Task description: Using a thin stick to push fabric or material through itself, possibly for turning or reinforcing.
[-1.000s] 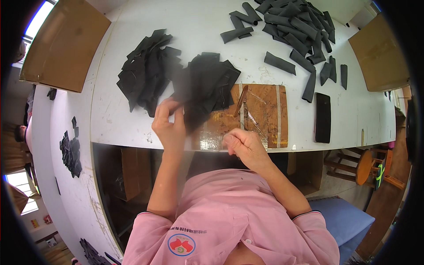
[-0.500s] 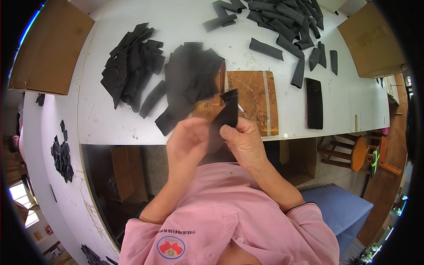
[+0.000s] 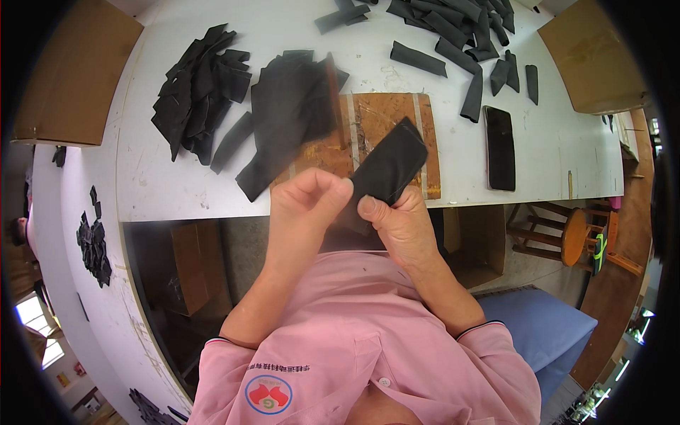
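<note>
A flat black strip of fabric-like material [image 3: 391, 164] is held over the table's front edge, slanting up to the right. My right hand [image 3: 402, 228] grips its lower right side, thumb on top and fingers underneath. The thumb and forefinger of my left hand [image 3: 306, 212] pinch together at the strip's left edge. Its lower end is partly hidden between the hands. Beyond it lies a worn brown board [image 3: 382, 113] with pale strips across it. A heap of similar black pieces [image 3: 287, 106] covers the board's left part.
Another black pile [image 3: 202, 92] lies farther left on the white table [image 3: 234, 202]. Rolled dark tubes [image 3: 453, 32] are heaped at the far right, above a black phone [image 3: 500, 149]. Cardboard boxes [image 3: 78, 71] stand at both sides. A wooden stool [image 3: 572, 241] is at the right.
The strip has turned from narrow and near upright to broad side up, its far end swinging right. My left hand has closed into a pinch at its edge.
</note>
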A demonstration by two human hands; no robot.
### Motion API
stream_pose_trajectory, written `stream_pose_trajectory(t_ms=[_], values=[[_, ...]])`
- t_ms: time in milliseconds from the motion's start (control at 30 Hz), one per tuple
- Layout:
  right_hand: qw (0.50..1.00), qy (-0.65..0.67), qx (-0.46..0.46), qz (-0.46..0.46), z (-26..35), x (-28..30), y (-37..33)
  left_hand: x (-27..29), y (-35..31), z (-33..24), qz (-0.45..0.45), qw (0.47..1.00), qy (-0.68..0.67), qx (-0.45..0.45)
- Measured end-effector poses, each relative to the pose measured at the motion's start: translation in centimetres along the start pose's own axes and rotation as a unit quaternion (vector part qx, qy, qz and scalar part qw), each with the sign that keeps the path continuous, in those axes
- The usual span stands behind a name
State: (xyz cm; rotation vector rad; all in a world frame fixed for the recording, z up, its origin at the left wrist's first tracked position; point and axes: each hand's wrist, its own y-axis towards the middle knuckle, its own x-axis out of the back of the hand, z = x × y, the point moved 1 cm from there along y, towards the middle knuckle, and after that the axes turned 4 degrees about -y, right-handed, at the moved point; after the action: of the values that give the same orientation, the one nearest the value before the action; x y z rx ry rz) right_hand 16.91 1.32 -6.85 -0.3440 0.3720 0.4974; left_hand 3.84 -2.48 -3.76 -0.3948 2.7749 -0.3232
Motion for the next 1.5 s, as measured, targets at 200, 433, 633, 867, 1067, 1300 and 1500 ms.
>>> stream_pose_trajectory(t_ms=[200, 433, 633, 867, 1067, 1300, 1500], values=[[0.994, 0.109, 0.019, -0.026, 0.3, -0.6, -0.1, 0.1, -1.5, 1.4, 0.011, 0.991, -0.13, 0.0], [0.991, 0.131, 0.0, -0.027, -0.1, -0.2, -0.2, -0.4, -1.7, 1.7, -0.003, 0.998, -0.067, -0.013], [0.994, 0.1, 0.001, -0.038, -0.6, 0.2, -0.2, -0.9, -2.0, 1.5, 0.0, 0.997, -0.072, -0.022], [0.982, 0.186, -0.014, -0.016, -0.6, -0.1, -0.2, -1.5, -1.9, 1.4, -0.021, 0.997, -0.069, -0.015], [0.975, 0.222, -0.021, -0.015, -0.7, 0.1, 0.0, -1.6, -1.7, 1.8, -0.021, 0.999, -0.02, -0.043], [0.997, 0.063, 0.025, -0.034, -0.7, -0.2, -0.2, -1.7, -2.1, 1.6, -0.038, 0.995, -0.073, -0.06], [0.959, -0.277, -0.054, 0.028, -0.2, 1.0, 0.0, -1.0, -1.6, 1.6, -0.102, 0.99, 0.0, -0.101]])
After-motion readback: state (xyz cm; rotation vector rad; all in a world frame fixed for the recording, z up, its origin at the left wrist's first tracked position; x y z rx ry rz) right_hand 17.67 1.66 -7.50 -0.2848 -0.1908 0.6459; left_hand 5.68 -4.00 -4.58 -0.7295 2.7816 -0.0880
